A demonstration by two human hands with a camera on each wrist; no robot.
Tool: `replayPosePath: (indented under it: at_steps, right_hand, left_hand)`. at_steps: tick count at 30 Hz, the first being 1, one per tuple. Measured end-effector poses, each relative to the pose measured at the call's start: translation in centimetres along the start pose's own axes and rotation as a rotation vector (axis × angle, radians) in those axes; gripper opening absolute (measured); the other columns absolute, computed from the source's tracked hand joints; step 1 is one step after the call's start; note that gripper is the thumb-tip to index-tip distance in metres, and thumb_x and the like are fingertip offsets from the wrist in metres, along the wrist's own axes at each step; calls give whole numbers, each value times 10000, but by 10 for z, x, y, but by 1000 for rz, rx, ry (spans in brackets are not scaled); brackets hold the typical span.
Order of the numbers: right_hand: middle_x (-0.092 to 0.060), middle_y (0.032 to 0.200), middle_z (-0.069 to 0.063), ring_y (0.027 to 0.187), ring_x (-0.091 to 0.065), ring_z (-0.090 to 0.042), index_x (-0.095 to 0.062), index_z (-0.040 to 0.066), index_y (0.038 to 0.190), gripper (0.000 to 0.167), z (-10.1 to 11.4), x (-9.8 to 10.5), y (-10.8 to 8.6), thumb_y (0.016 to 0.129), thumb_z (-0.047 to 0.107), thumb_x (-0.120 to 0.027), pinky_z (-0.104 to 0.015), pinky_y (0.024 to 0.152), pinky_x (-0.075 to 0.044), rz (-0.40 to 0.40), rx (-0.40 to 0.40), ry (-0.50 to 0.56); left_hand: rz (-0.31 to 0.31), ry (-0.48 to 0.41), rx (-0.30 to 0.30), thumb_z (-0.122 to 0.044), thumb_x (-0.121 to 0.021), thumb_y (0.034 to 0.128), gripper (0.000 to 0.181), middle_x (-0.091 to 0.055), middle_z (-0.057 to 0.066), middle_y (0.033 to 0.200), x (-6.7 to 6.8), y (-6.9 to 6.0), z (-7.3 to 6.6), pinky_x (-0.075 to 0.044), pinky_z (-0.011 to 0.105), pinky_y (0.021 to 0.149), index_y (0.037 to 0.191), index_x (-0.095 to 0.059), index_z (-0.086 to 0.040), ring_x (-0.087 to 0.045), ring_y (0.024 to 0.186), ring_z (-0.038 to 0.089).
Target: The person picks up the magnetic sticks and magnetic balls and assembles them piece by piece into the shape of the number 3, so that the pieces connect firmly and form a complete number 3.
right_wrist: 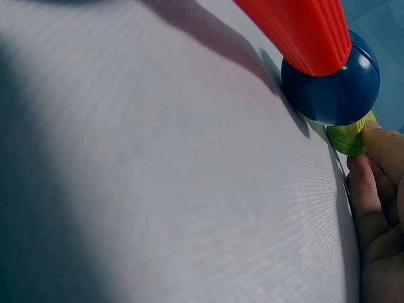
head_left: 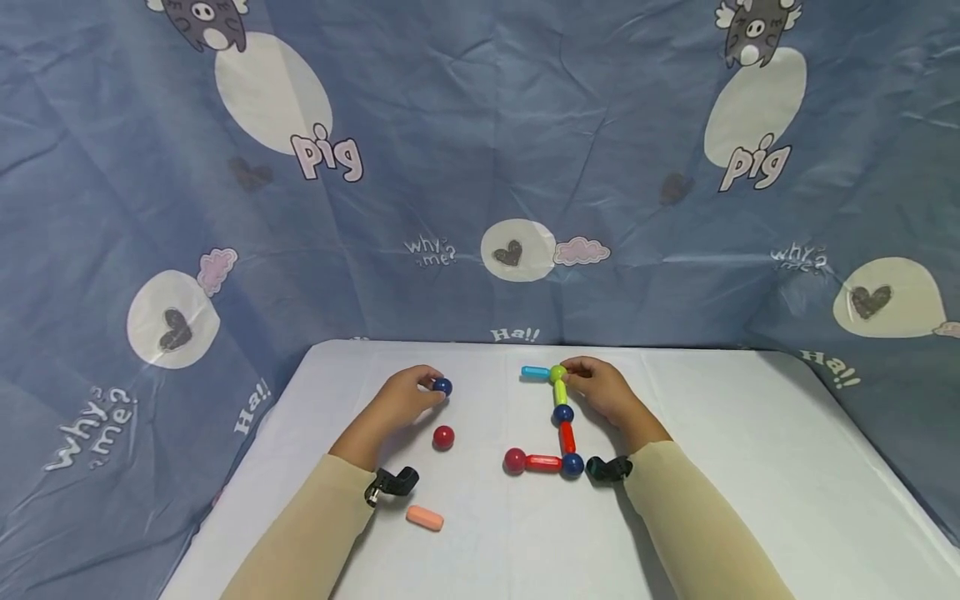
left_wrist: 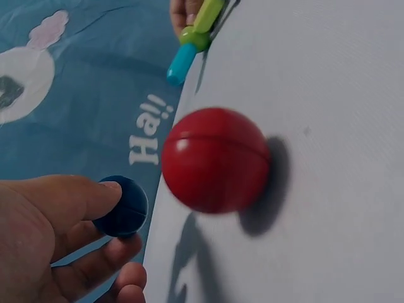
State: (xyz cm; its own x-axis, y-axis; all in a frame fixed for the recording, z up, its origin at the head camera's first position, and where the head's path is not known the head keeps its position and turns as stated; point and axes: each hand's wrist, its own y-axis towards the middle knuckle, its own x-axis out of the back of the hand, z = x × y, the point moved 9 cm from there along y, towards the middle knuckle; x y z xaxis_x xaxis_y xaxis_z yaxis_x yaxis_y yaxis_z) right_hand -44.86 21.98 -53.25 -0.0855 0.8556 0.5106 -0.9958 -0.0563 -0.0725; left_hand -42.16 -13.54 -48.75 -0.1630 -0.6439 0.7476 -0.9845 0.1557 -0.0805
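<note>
Between thumb and fingers, my left hand (head_left: 406, 397) pinches a dark blue ball (left_wrist: 124, 207). My right hand (head_left: 600, 385) holds the green ball (head_left: 558, 374) at the far end of a chain of rods and balls. From that ball a light blue rod (head_left: 536, 373) points left. Towards me run a lime rod (head_left: 560, 392), a blue ball (head_left: 562, 414), a red rod (head_left: 567, 438) and another blue ball (head_left: 572, 465). There the chain bends left through a second red rod (head_left: 543, 463) to a red ball (head_left: 515, 461).
A loose red ball (head_left: 443, 437) lies near my left wrist. Closer to me is an orange rod (head_left: 425, 517). All of this is on a white-covered table (head_left: 480, 550), with a blue printed cloth (head_left: 465, 167) hanging behind its far edge.
</note>
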Motion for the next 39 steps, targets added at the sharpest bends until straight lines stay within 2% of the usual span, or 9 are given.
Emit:
replayPosePath:
  at_steps: [4, 12, 18, 27, 33, 39]
  right_hand:
    - [-690, 1288, -63, 1231, -592, -287, -695, 184, 1325, 309, 1, 0, -1, 1026, 255, -679, -519, 1140, -419, -1, -2, 6]
    - [-690, 1297, -59, 1241, -590, -289, -698, 195, 1322, 303, 0, 0, -2, 1025, 253, -679, -523, 1149, -413, 0, -20, 4]
    - [-693, 1301, -57, 1243, -591, -289, -702, 195, 1317, 301, 0, -1, -1, 1023, 253, -686, -521, 1152, -409, 4, -10, 2]
    - [-696, 1294, -72, 1229, -599, -290, -698, 174, 1326, 311, 1, 0, 1, 1023, 245, -689, -508, 1137, -421, 7, 8, 11]
    - [-702, 1308, -74, 1236, -616, -271, -686, 158, 1346, 338, 0, -1, 5, 1031, 279, -683, -487, 1116, -439, 11, 42, 8]
    - [-707, 1294, -66, 1230, -616, -269, -695, 165, 1332, 323, -2, 0, 5, 1024, 262, -694, -482, 1121, -435, 4, 32, 10]
  left_hand:
    - [22, -7, -5, -246, -754, 958, 366, -681, 74, 1155, -7, 11, -15, -546, 348, 755, 1301, -689, -135, -630, 1010, 243]
    - [55, -64, 37, -270, -745, 964, 374, -658, 83, 1163, -26, 27, -41, -546, 320, 686, 1307, -681, -136, -632, 950, 225]
    - [78, -61, 32, -263, -740, 970, 374, -650, 86, 1138, -40, 43, -59, -554, 319, 656, 1310, -678, -119, -631, 916, 217]
    - [97, -33, -17, -270, -720, 991, 390, -664, 106, 1191, -60, 64, -73, -546, 350, 759, 1338, -674, -99, -629, 972, 225]
    - [88, -7, -81, -255, -728, 988, 383, -669, 77, 1112, -71, 69, -82, -538, 381, 871, 1328, -680, -87, -619, 988, 211]
    - [82, 4, -101, -226, -711, 1002, 371, -682, 82, 1098, -80, 68, -92, -530, 413, 951, 1336, -678, -69, -625, 1005, 219]
